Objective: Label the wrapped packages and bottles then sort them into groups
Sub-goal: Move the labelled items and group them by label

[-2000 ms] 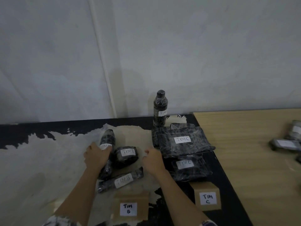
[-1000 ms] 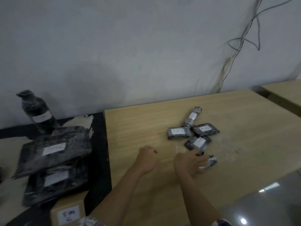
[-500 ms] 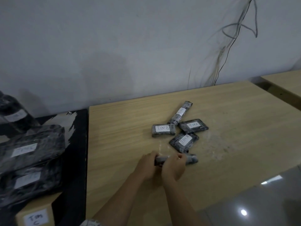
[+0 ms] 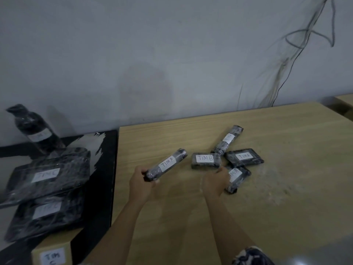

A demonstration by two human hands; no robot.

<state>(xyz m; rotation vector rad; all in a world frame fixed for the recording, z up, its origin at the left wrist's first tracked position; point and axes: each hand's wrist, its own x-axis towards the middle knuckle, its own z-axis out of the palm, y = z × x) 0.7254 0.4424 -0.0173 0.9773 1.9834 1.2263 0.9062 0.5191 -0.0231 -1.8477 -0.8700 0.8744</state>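
The black film-wrapped tube [image 4: 166,165] labelled "TIMA" is now gripped by the left hand [image 4: 140,185] alone, pointing to 2 o'clock above the wooden surface [image 4: 286,140], the curled right hand [image 4: 215,181] shifted onto a flat black packet [image 4: 237,177], grip unclear.

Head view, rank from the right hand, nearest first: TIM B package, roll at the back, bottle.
1. TIM B package, just beyond the right hand.
2. Back roll, farther back, slightly right.
3. Bottle, far left, standing.
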